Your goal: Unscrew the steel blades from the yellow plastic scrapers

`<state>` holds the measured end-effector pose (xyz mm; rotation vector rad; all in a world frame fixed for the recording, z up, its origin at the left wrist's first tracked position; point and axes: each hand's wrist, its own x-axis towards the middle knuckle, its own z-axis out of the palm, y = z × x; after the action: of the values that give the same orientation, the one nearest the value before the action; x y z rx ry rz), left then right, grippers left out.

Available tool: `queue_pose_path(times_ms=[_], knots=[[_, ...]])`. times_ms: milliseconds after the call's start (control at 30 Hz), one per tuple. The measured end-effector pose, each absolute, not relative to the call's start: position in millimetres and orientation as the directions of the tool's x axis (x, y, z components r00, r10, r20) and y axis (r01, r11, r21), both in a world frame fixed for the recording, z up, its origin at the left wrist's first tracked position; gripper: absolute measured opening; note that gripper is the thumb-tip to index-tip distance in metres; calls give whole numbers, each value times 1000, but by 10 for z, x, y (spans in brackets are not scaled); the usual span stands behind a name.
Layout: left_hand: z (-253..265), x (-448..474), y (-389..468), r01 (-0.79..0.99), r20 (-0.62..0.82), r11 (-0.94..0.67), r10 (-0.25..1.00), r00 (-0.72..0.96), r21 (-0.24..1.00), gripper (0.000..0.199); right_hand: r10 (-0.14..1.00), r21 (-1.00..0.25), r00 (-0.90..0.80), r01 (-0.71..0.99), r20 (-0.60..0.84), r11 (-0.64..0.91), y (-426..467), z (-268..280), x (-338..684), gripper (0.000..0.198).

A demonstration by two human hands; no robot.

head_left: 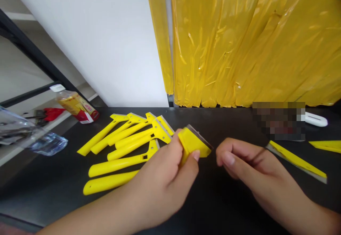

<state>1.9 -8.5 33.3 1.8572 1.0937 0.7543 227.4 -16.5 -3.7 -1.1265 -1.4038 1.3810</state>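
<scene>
The left forearm (106, 210) slants in from the near edge of the tabletop (213, 199), toward its left, to the left hand (167, 181), fingers wrapped in a grip, thumb pressed down. The right hand (253, 167), near but apart, is loosely curled, thumb against bent forefinger, its wrist (306, 203) slanting from the near right.

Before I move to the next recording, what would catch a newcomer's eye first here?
The wide yellow sheeting filling the upper right would likely draw it first, beside a tall white panel. Next come the yellow scraper in the left hand, near the centre, and more scrapers clustered to its left on the dark table.
</scene>
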Motion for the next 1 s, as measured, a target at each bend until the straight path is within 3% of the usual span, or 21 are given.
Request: queue_pose_path(times_ms=[33, 100, 200, 300, 400, 467, 500, 533, 600, 667, 733, 833, 1000], knots=[[370, 7, -104, 520, 161, -448, 848, 506, 728, 17, 957, -999, -288, -18, -30, -37, -203, -16, 2263, 53], [402, -1, -131, 654, 254, -687, 726, 639, 317, 20, 921, -984, -384, -125, -67, -124, -259, 22, 2234, 58], [362, 22, -138, 631, 219, -753, 594, 774, -188, 34, 867, -920, -453, -209, -210, -332, -291, 64, 2184, 65], [279, 57, -127, 583, 138, -712, 582, 802, -391, 39, 830, -867, -417, -165, -371, -471, -294, 58, 2143, 61], [211, 70, -126, 599, 122, -669, 616, 778, -440, 42, 827, -858, -343, -101, -445, -503, -296, 4, 2115, 49], [200, 52, -133, 674, 167, -640, 668, 725, -369, 46, 846, -874, -318, -94, -428, -477, -290, -24, 2114, 42], [209, 33, -137, 735, 214, -619, 707, 675, -276, 51, 858, -887, -316, -93, -405, -453, -280, -29, 2120, 40], [227, 10, -141, 799, 257, -586, 758, 600, -136, 57, 870, -901, -318, -94, -376, -424, -265, -28, 2131, 39], [281, -39, -139, 846, 265, -462, 879, 396, 268, 73, 892, -922, -316, -104, -325, -373, -220, -11, 2164, 39], [335, -71, -124, 683, 44, -225, 961, 272, 695, 76, 903, -928, -306, -124, -301, -351, -162, 5, 2200, 40], [357, -71, -100, 373, -240, 98, 903, 356, 923, 62, 907, -927, -298, -135, -298, -349, -104, 3, 2229, 39], [305, -15, -70, 62, -381, 407, 776, 503, 911, 42, 908, -929, -297, -134, -294, -345, -33, -31, 2253, 41], [142, 79, -12, -2, -366, 418, 797, 481, 908, 37, 913, -951, -313, -75, -263, -299, 54, -62, 2283, 46]])
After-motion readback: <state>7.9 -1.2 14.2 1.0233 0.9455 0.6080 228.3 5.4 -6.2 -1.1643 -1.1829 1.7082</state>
